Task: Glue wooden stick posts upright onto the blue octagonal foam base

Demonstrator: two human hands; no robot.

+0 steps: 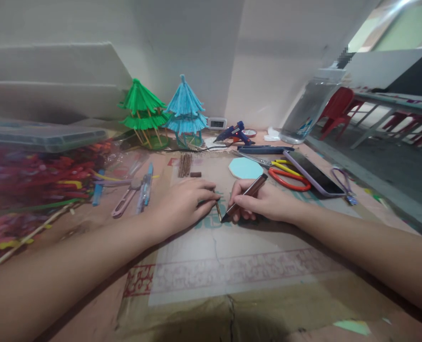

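My left hand (182,204) rests on a cardboard sheet (211,282), its thumb and fingertips closed on the upper end of a thin wooden stick (218,212). In my right hand (264,202) is a brown marker (256,186), gripped like a pen. The marker's dark tip meets or nearly meets the stick's lower end. Beyond my left hand lies a bundle of brown sticks (185,166), with a short brown cap (196,175) beside it. A pale blue octagonal piece (245,168) lies just beyond my right hand.
Green (143,109) and blue (185,111) tiered paper-roofed models stand by the wall. Nearby are a glue gun (235,133), red-handled scissors (289,179), a phone (314,173) and a large bottle (309,109). Colourful craft pieces (40,185) and a pink cutter (127,197) lie left.
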